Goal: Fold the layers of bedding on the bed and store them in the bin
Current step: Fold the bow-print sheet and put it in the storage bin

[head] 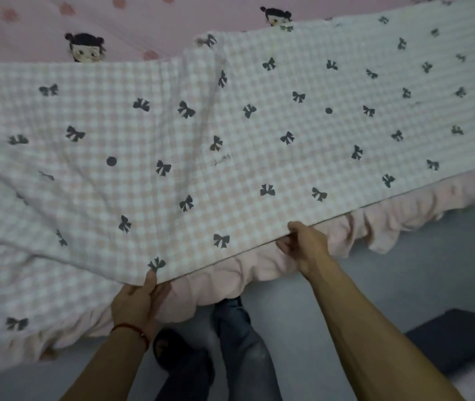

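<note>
A checked blanket (pixel 230 134), pale pink and white with dark bows and a few dots, lies spread across the bed (pixel 404 224) and fills most of the view from the left edge to the right. At the far left its cloth sags in soft folds, and a lower layer of the same print shows beneath the lifted near edge. Beyond it, along the top, a pink sheet (pixel 42 24) with cartoon faces and darker spots covers the rest of the bed.

The left hand (pixel 136 302), a red string (pixel 132 331) round its wrist, pinches the near hem of the blanket, thumb on top and fingers (pixel 162 290) curled underneath. To its right, the pink ruffled skirt of the bed hangs below the hem, and the person's legs in dark trousers (pixel 239 342) stand on the grey floor (pixel 375 270).

Further right, the right hand (pixel 305 246) grips the same hem, thumb over the edge and fingers tucked under it. At the lower right a dark box (pixel 456 337) rests on the floor; what it is cannot be told.
</note>
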Demonstrator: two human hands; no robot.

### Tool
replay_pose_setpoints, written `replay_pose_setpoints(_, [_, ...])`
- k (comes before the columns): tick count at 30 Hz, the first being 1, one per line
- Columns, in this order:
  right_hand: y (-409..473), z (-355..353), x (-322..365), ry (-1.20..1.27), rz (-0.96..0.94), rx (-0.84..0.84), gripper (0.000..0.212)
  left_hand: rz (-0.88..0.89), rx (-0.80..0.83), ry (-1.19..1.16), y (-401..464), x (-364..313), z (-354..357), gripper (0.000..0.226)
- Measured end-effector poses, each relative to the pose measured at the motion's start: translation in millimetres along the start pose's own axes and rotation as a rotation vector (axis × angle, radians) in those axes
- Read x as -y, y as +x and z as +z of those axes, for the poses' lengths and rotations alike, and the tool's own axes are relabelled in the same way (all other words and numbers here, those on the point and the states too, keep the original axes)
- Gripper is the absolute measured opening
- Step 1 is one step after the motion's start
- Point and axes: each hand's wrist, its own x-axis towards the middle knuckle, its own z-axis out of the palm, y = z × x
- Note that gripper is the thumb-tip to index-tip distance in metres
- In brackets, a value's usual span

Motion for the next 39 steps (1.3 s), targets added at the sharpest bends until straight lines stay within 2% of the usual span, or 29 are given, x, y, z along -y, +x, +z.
replay_pose_setpoints(1, [5, -2, 1, 0.017, -0.019, -0.008, 0.019, 0.004, -0.007, 0.031, 8, 0, -2, 0.043])
replay_pose_setpoints(4, [12, 0, 14, -0.013, -0.183, -0.129, 0.032, 0.019, -0.028, -0.036, 12, 2, -3, 0.028])
replay_pose_setpoints(7, [15, 0, 12, -0.088, -0.256, -0.222, 0.039, 0.045, -0.029, -0.035, 4, 4, -4, 0.029])
replay_pose_setpoints(9, [16, 4, 2, -0.154, -0.217, -0.247, 0.039, -0.015, -0.035, -0.014, 11, 2, -4, 0.031])
replay_pose_setpoints(11, [11, 14, -8, -0.317, -0.237, -0.349, 0.051, -0.111, -0.050, -0.013, 11, -10, -1, 0.033])
replay_pose_setpoints(14, [-9, 46, -20, -0.566, -0.612, -0.528, 0.093, -0.058, -0.149, 0.031, 17, -39, -4, 0.028])
replay_pose_setpoints(15, [-17, 61, -26, -0.668, -0.738, -0.543, 0.101, 0.000, -0.198, 0.056, 20, -50, -11, 0.029])
replay_pose_setpoints(16, [-26, 75, -33, -0.789, -0.828, -0.529, 0.103, 0.062, -0.246, 0.080, 27, -61, -20, 0.032])
replay_pose_setpoints(18, [-40, 105, -50, -1.030, -0.954, -0.381, 0.093, 0.155, -0.338, 0.127, 37, -88, -37, 0.039])
replay_pose_setpoints(20, [-59, 140, -69, -1.328, -1.085, -0.174, 0.081, 0.192, -0.370, 0.124, 52, -120, -54, 0.040])
replay_pose_setpoints(22, [-83, 180, -84, -1.452, -1.153, 0.113, 0.081, 0.190, -0.356, 0.070, 72, -149, -70, 0.045])
replay_pose_setpoints(24, [-101, 226, -96, -1.426, -1.018, 0.406, 0.090, 0.196, -0.405, 0.032, 92, -175, -86, 0.049])
replay_pose_setpoints(25, [-106, 245, -103, -1.440, -0.912, 0.481, 0.098, 0.215, -0.477, 0.069, 102, -184, -94, 0.052])
replay_pose_setpoints(28, [-104, 290, -124, -1.623, -0.720, 0.465, 0.122, 0.366, -0.637, 0.403, 131, -214, -122, 0.077])
replay_pose_setpoints(31, [-94, 312, -135, -1.779, -0.639, 0.368, 0.131, 0.478, -0.487, 0.767, 169, -254, -152, 0.096])
replay_pose_setpoints(35, [-86, 322, -140, -1.835, -0.588, 0.301, 0.129, 0.333, -0.138, 1.494, 211, -287, -168, 0.112])
replay_pose_setpoints(39, [-86, 333, -143, -1.893, -0.518, 0.230, 0.129, 0.242, -0.027, 1.725, 227, -300, -159, 0.119])
